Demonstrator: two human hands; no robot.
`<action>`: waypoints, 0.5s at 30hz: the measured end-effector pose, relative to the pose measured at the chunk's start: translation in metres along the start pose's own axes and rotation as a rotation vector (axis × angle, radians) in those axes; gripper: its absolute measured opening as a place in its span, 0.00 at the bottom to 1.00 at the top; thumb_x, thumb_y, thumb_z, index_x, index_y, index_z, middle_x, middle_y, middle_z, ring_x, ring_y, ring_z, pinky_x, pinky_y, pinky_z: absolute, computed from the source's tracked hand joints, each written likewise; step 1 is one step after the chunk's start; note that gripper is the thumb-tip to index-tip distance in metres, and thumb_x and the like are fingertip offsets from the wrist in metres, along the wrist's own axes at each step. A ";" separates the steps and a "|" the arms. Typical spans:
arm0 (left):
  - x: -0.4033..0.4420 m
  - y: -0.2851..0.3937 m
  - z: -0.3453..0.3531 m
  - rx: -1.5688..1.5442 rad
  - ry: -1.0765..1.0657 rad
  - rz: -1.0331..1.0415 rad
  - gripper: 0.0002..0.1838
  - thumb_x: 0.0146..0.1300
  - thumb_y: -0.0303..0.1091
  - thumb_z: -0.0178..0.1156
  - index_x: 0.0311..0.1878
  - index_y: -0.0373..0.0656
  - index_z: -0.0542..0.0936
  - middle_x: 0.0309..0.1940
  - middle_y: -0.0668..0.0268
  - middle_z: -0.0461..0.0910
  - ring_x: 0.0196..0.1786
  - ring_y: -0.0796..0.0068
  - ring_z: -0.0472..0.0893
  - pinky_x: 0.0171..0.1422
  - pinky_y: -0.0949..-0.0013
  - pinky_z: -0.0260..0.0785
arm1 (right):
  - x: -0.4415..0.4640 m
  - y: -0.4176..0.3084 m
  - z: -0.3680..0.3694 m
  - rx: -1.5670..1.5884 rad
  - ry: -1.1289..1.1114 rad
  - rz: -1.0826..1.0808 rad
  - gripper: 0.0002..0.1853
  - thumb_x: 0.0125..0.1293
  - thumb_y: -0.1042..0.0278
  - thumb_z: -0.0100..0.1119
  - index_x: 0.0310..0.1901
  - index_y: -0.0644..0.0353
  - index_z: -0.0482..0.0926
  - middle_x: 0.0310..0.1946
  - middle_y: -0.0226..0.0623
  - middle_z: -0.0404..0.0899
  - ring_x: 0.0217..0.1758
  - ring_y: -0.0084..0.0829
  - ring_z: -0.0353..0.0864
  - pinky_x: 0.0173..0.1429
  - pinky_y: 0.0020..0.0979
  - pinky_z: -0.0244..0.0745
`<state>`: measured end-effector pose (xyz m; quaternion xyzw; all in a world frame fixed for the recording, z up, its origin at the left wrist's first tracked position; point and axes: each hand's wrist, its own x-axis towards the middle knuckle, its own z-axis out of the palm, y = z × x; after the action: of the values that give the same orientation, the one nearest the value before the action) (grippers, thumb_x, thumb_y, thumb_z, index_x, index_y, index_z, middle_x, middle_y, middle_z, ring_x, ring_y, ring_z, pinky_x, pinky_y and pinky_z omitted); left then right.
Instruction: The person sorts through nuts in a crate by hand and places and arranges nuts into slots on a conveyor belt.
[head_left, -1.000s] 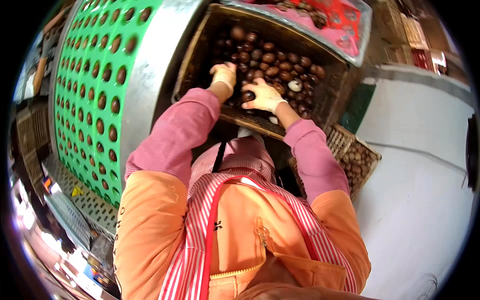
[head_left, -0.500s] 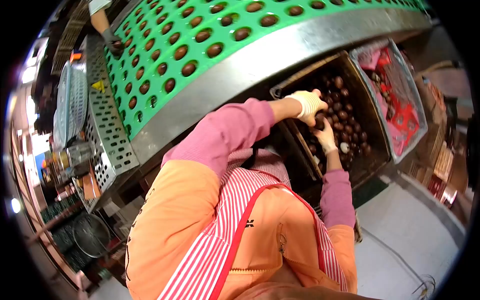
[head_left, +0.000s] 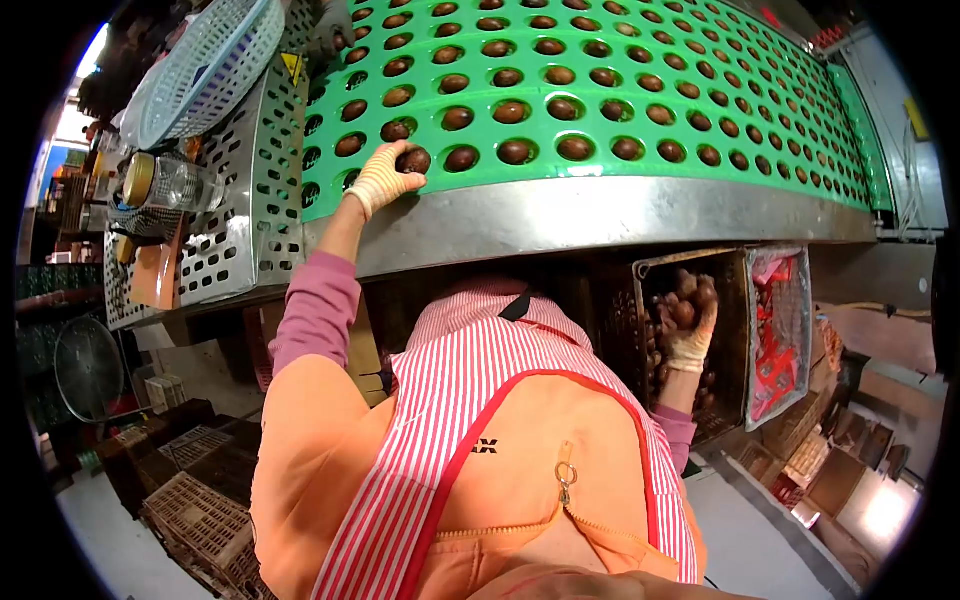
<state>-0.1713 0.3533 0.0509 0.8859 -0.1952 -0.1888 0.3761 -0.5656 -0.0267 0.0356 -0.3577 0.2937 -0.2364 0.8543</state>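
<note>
At the near-left edge of the green tray surface [head_left: 480,177], my left hand [head_left: 380,183] pinches a dark brown egg [head_left: 413,160]. It wears a pale striped glove and hovers beside the front row of cups. Brown eggs such as this one [head_left: 517,151] sit singly in the cups. Over a brown crate [head_left: 735,300] on the right, my right hand [head_left: 692,340], also gloved, is cupped round several brown eggs [head_left: 684,300]. More eggs lie in the crate beneath it, partly hidden by the hand.
A metal ledge [head_left: 580,215] runs along the front. Right of the crate stands a lined bin [head_left: 803,340] with red wrappers. Leftward are a perforated metal panel [head_left: 265,170], a glass jar [head_left: 185,186] and a pale blue basket [head_left: 215,70]. Another person's dark-gloved hand [head_left: 335,30] is at upper left.
My left hand has left the crate and moved left to the green surface with an egg. My right hand stays at the crate, now cupping several eggs. The view has turned.
</note>
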 end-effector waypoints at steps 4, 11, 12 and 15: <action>-0.009 -0.004 -0.021 0.207 0.145 -0.048 0.31 0.46 0.36 0.70 0.58 0.48 0.76 0.61 0.58 0.70 0.59 0.53 0.74 0.64 0.59 0.69 | 0.035 0.024 0.070 0.023 -0.340 0.044 0.32 0.58 0.38 0.65 0.61 0.40 0.71 0.62 0.33 0.73 0.39 0.29 0.78 0.27 0.22 0.67; -0.012 -0.069 -0.050 0.425 0.066 -0.272 0.28 0.56 0.37 0.63 0.62 0.49 0.74 0.61 0.56 0.69 0.61 0.59 0.74 0.61 0.61 0.70 | 0.073 0.069 0.127 0.010 -0.480 0.230 0.38 0.53 0.37 0.70 0.62 0.44 0.68 0.61 0.34 0.71 0.41 0.29 0.78 0.28 0.24 0.71; -0.013 -0.068 -0.055 0.137 0.097 -0.337 0.27 0.58 0.41 0.63 0.62 0.48 0.74 0.60 0.56 0.70 0.60 0.63 0.74 0.59 0.62 0.71 | 0.075 0.073 0.126 0.015 -0.429 0.262 0.37 0.54 0.37 0.69 0.62 0.44 0.68 0.61 0.34 0.71 0.41 0.30 0.78 0.28 0.23 0.70; -0.025 -0.066 -0.059 -0.929 0.364 -0.412 0.27 0.64 0.50 0.61 0.59 0.41 0.73 0.53 0.58 0.72 0.53 0.66 0.77 0.53 0.64 0.75 | 0.089 0.082 0.119 0.071 -0.396 0.345 0.34 0.58 0.37 0.65 0.61 0.44 0.69 0.62 0.37 0.70 0.41 0.36 0.78 0.25 0.22 0.67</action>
<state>-0.1509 0.4429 0.0452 0.6646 0.1551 -0.1687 0.7112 -0.4057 0.0265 0.0130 -0.3116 0.1687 -0.0228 0.9348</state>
